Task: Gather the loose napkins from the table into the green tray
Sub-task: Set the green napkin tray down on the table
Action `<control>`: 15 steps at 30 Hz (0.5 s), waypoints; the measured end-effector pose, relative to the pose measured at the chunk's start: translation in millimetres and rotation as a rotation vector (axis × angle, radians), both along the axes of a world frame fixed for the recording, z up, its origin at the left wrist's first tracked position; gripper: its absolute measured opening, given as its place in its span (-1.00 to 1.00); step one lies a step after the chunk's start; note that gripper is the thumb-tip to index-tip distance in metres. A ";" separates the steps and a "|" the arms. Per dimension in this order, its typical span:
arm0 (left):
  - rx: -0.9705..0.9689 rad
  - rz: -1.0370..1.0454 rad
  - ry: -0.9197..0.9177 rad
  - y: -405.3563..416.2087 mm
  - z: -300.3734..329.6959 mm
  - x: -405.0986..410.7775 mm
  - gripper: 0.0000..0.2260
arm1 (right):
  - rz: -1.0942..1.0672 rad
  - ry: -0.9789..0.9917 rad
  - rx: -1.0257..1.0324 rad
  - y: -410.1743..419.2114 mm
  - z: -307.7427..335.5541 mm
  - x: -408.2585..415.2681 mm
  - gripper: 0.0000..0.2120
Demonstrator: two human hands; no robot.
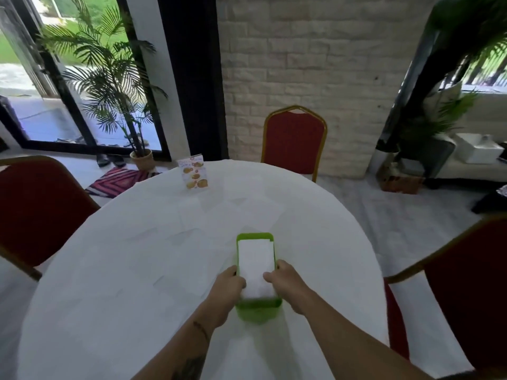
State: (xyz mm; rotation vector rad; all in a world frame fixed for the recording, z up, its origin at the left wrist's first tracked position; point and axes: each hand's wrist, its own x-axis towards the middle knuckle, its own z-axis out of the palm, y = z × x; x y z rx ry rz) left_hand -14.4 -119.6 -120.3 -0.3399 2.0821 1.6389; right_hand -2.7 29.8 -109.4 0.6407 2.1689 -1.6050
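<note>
A green tray [253, 308] stands on the white round table [137, 270], near its middle front. A stack of white napkins [255, 259] lies inside it. My left hand [229, 283] is at the tray's left side, its thumb over the napkins' left edge. My right hand [285, 281] is at the right side, its thumb on the napkins' right edge. Both hands press on the stack in the tray. Several loose white napkins [189, 234] lie flat on the tablecloth beyond the tray, faint against the white cloth.
A small menu card [194, 172] stands at the table's far edge. Red chairs stand at the far side [295, 141], left [35, 212] and right [466, 292]. A potted palm [115, 86] stands by the glass door.
</note>
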 end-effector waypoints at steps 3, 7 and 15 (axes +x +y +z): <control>0.048 -0.012 0.001 -3.8 -0.3 -7.4 -0.59 | -0.046 0.012 0.007 -3.7 1.7 -3.0 -0.59; 0.121 0.003 -0.012 -9.3 -11.3 -10.8 -0.57 | -0.054 0.017 -0.009 -3.4 -1.7 -6.3 -0.58; 0.071 -0.035 0.099 -22.8 8.6 -13.5 -0.63 | -0.050 0.170 0.217 0.9 7.0 -12.3 -0.49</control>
